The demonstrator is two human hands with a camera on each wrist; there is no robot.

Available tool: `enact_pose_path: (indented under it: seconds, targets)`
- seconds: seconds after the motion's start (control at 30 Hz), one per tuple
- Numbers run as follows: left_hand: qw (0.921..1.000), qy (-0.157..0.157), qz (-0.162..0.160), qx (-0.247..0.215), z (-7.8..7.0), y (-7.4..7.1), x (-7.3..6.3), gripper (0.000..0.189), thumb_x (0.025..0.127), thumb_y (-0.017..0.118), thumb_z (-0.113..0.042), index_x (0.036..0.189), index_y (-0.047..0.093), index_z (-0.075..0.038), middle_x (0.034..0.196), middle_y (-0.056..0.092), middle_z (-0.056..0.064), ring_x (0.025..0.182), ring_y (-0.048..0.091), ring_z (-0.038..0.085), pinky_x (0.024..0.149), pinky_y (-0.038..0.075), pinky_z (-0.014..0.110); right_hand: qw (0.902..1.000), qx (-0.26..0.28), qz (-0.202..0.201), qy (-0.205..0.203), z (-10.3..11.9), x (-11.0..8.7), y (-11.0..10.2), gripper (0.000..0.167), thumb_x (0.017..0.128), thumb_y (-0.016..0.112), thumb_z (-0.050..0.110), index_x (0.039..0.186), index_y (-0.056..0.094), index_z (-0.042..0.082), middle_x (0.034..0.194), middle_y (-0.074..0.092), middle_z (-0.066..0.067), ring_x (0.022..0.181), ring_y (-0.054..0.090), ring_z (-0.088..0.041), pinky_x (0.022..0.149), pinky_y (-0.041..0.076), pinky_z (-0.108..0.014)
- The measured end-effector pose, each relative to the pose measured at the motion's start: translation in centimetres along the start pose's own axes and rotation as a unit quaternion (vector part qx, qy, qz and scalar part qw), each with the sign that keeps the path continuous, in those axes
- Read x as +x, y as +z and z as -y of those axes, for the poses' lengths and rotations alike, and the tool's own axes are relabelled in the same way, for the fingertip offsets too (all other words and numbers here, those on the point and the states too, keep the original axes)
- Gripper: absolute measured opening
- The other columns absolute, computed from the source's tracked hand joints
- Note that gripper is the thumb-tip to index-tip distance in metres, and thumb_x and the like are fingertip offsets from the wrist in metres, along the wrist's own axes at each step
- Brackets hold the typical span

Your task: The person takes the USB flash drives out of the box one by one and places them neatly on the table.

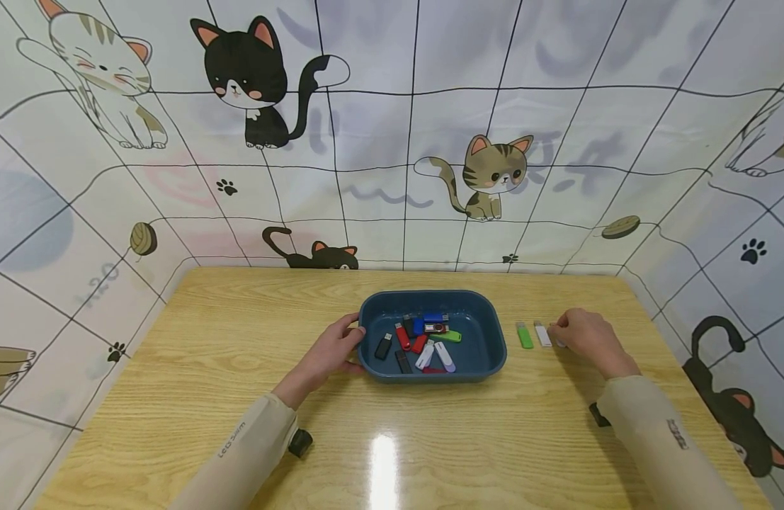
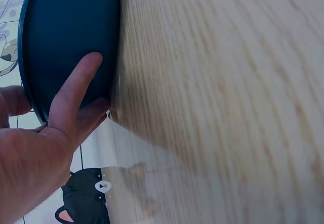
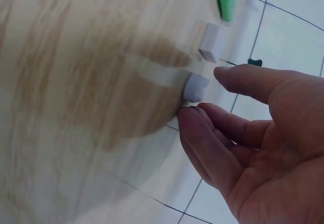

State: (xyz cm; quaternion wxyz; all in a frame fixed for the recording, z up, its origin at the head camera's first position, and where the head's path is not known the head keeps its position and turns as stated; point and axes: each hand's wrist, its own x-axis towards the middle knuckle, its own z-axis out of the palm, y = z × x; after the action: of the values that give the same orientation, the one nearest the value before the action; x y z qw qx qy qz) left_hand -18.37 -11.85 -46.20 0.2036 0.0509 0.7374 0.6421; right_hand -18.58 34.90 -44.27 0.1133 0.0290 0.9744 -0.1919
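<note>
Grips a dark blue bin by its left end with the left hand, thumb hooked over the rim and fingers laid along the outer wall, on a wood-grain table. Reaches with the right hand to the table right of the bin, thumb and fingertips parted about a small white drive, grip slack rather than pinched in the right wrist view. Cannot tell of any contact between fingertips and drive. Seen at the right end of a short row: that same drive, partly covered by the hand from above, just beside a white USB stick, with a bright green USB stick next along and nearest the bin. Pictured inside the bin: a loose jumble of drives, among them a black stick, a red stick, a blue stick and a lilac-tipped white stick. Worn on both arms: beige sleeves. Visible behind: a cat-print backdrop.
</note>
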Motion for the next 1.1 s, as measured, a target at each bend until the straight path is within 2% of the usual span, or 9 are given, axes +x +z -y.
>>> enact_pose_path:
  seconds: [0.13, 0.17, 0.23, 0.27, 0.37, 0.53, 0.77, 1.1]
  targets:
    - [1.0000, 0.000, -0.001, -0.003, 0.0, -0.1, 0.0, 0.051, 0.111, 0.045, -0.017, 0.159, 0.036, -0.003, 0.142, 0.056, 0.028, 0.120, 0.064, 0.041, 0.076, 0.064, 0.049, 0.9997, -0.003, -0.019, -0.016, 0.4, -0.6, -0.7, 0.034, 0.102, 0.056, 0.025, 0.091, 0.068, -0.005, 0.078, 0.064, -0.013, 0.068, 0.051, -0.023, 0.061, 0.044, -0.037]
    - [1.0000, -0.002, -0.002, -0.003, 0.0, -0.1, 0.0, 0.051, 0.111, 0.046, -0.017, 0.159, 0.036, -0.003, 0.142, 0.056, 0.028, 0.120, 0.064, 0.041, 0.076, 0.064, 0.049, 0.9994, -0.006, -0.026, -0.020, 0.6, -0.7, -1.0, 0.036, 0.102, 0.055, 0.026, 0.094, 0.068, -0.007, 0.082, 0.066, -0.017, 0.069, 0.055, -0.025, 0.062, 0.047, -0.040]
    - [1.0000, -0.006, -0.004, -0.004, 0.1, -0.2, -0.2, 0.051, 0.111, 0.046, -0.017, 0.159, 0.036, -0.003, 0.142, 0.056, 0.028, 0.120, 0.064, 0.040, 0.077, 0.063, 0.049, 0.9987, -0.014, -0.041, -0.027, 1.1, -1.0, -1.5, 0.043, 0.103, 0.055, 0.027, 0.114, 0.066, -0.013, 0.106, 0.069, -0.028, 0.084, 0.063, -0.034, 0.071, 0.053, -0.048]
    - [1.0000, -0.007, -0.004, -0.003, 0.1, -0.2, -0.2, 0.051, 0.111, 0.046, -0.017, 0.159, 0.036, -0.003, 0.142, 0.056, 0.028, 0.120, 0.064, 0.040, 0.077, 0.063, 0.049, 0.9981, -0.016, -0.050, -0.033, 1.4, -1.1, -1.7, 0.044, 0.103, 0.055, 0.027, 0.117, 0.065, -0.013, 0.113, 0.068, -0.030, 0.088, 0.065, -0.037, 0.074, 0.054, -0.052]
    - [1.0000, -0.009, -0.003, 0.003, 0.1, -0.2, -0.4, 0.051, 0.111, 0.046, -0.017, 0.159, 0.035, -0.003, 0.144, 0.055, 0.028, 0.120, 0.064, 0.040, 0.078, 0.063, 0.049, 0.9961, -0.018, -0.075, -0.044, 3.0, -1.6, -2.3, 0.047, 0.104, 0.052, 0.029, 0.121, 0.064, -0.012, 0.118, 0.066, -0.031, 0.097, 0.065, -0.041, 0.079, 0.054, -0.057]
    - [0.9999, -0.004, 0.008, 0.008, 0.2, -0.2, -0.5, 0.052, 0.111, 0.045, -0.018, 0.160, 0.033, -0.001, 0.146, 0.052, 0.030, 0.122, 0.063, 0.042, 0.079, 0.063, 0.050, 0.9919, -0.006, -0.098, -0.080, 7.1, -2.7, -3.5, 0.039, 0.105, 0.055, 0.028, 0.118, 0.067, -0.007, 0.111, 0.070, -0.023, 0.090, 0.068, -0.034, 0.079, 0.054, -0.055]
    - [0.9999, -0.001, 0.014, 0.010, 0.2, -0.2, -0.4, 0.053, 0.112, 0.044, -0.019, 0.160, 0.032, -0.002, 0.148, 0.050, 0.031, 0.124, 0.061, 0.043, 0.081, 0.062, 0.050, 0.9818, -0.013, -0.125, -0.143, 12.5, -3.1, -3.7, 0.025, 0.103, 0.061, 0.021, 0.109, 0.072, -0.001, 0.101, 0.074, -0.014, 0.093, 0.069, -0.031, 0.080, 0.057, -0.052]
    - [0.9999, 0.001, 0.010, 0.002, 0.2, -0.2, -0.2, 0.052, 0.112, 0.044, -0.018, 0.160, 0.033, -0.002, 0.146, 0.051, 0.031, 0.123, 0.062, 0.043, 0.079, 0.063, 0.051, 0.9770, -0.016, -0.092, -0.192, 18.8, -2.0, -2.8, 0.018, 0.101, 0.065, 0.017, 0.108, 0.074, 0.002, 0.096, 0.072, -0.008, 0.087, 0.066, -0.023, 0.080, 0.059, -0.045]
